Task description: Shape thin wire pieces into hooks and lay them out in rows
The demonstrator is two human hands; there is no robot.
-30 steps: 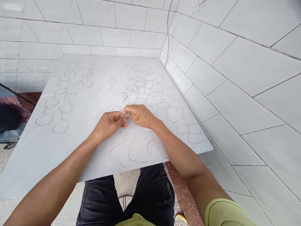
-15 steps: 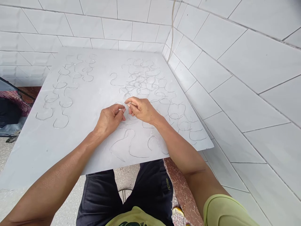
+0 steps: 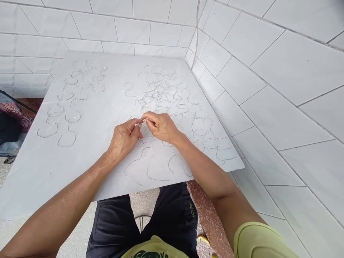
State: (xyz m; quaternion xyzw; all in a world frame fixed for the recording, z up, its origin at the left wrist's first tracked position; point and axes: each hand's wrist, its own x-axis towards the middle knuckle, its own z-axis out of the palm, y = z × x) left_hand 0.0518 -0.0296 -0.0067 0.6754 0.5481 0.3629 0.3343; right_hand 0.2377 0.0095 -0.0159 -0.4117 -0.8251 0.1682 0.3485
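Note:
Just above the white board [image 3: 107,118], my left hand [image 3: 126,135] pinches a thin curved wire [image 3: 133,117] between thumb and fingers. My right hand [image 3: 161,126] meets it from the right, its thumb and forefinger closed on the same wire near the left fingertips. The exact point where the fingertips grip is partly hidden. Right below my hands lies a bent wire [image 3: 148,168] with two spread legs, and a hook-shaped wire [image 3: 172,161] rests to its right.
Many tangled curved wires [image 3: 161,94] cover the board's right side. On its left lie several S-shaped wires [image 3: 67,143] in loose columns. White tiled walls [image 3: 268,89] border the board behind and at right. A cable [image 3: 197,36] hangs in the corner.
My right thumb and forefinger have come closer to the left fingertips and closed on the wire there. The left hand has barely moved.

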